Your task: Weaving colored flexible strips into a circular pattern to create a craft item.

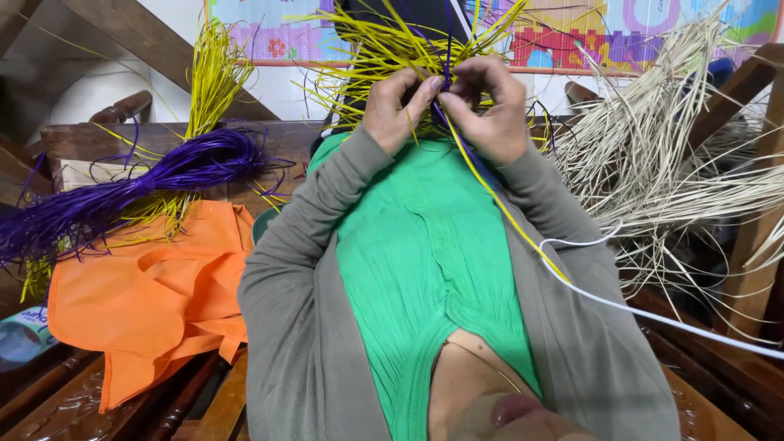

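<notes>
My left hand and my right hand meet over my lap, fingertips pressed together on a woven piece of yellow and purple straw strands. Both hands pinch the strands at the same spot, where a purple strand runs up between them. Loose yellow ends fan out above and to the left of the hands. One long yellow strand trails from the fingers down across my green shirt toward the lower right. My grey cardigan sleeves cover both arms.
A purple straw bundle and a yellow bundle lie at the left over orange fabric. A heap of pale natural straw fills the right. A white cord crosses the lower right. I sit on a wooden bench.
</notes>
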